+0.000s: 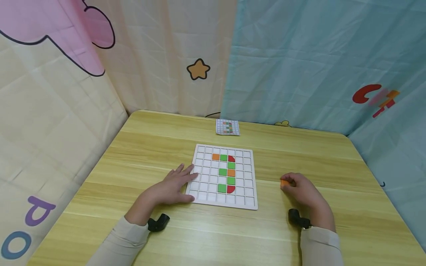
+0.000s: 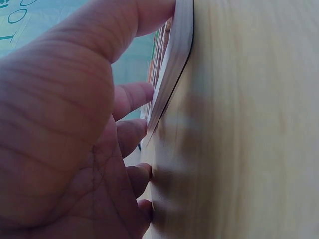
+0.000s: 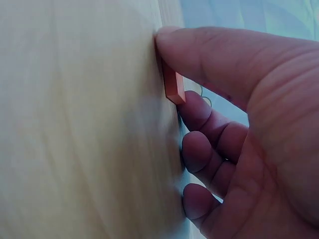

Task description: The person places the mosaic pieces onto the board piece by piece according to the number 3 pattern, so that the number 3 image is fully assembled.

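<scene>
A white square grid board [image 1: 208, 195] lies on the table, tilted slightly in the head view. Several flat tiles sit in its cells: green squares [image 1: 223, 157], an orange square [image 1: 231, 173] in the middle, another orange square [image 1: 216, 157] at the upper left, and two red rounded pieces [image 1: 231, 159] at the right-hand column's ends. My left hand [image 1: 173, 186] spreads its fingers over the board's left edge, thumb at the lower left corner. Right of the board, my right hand [image 1: 301, 188] pinches an orange square tile [image 3: 173, 87] between thumb and index finger, low at the tabletop.
A small printed card [image 1: 227, 127] showing a similar coloured grid lies near the back edge of the wooden table [image 1: 159, 129]. Patterned curtains [image 1: 166, 55] hang close behind and on both sides. Black wrist devices [image 1: 159, 222] sit at both sleeves.
</scene>
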